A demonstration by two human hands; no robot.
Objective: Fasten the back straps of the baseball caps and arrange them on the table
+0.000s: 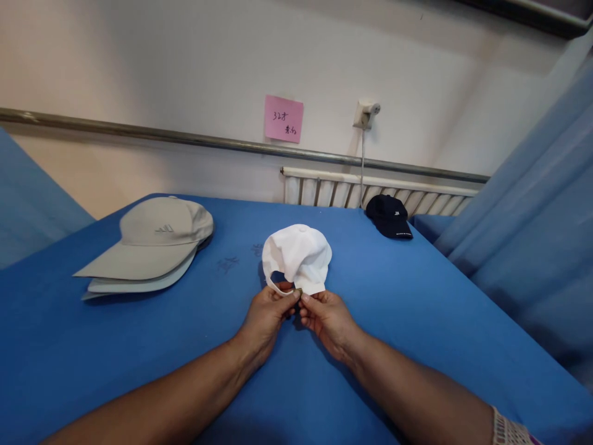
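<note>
Blue counter (pixel 393 340) has stacked caps (pixel 157 232) looking done, left hand (pixel 260 321) and right hand (pixel 334 321) pinching the white cap's strap (pixel 277 288), can't tell if fastened.

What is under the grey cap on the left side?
Under the grey cap sits another pale cap; its brim shows below the top one. A darker edge also peeks out. The caps' insides and the covered blue surface cannot be seen.
</note>
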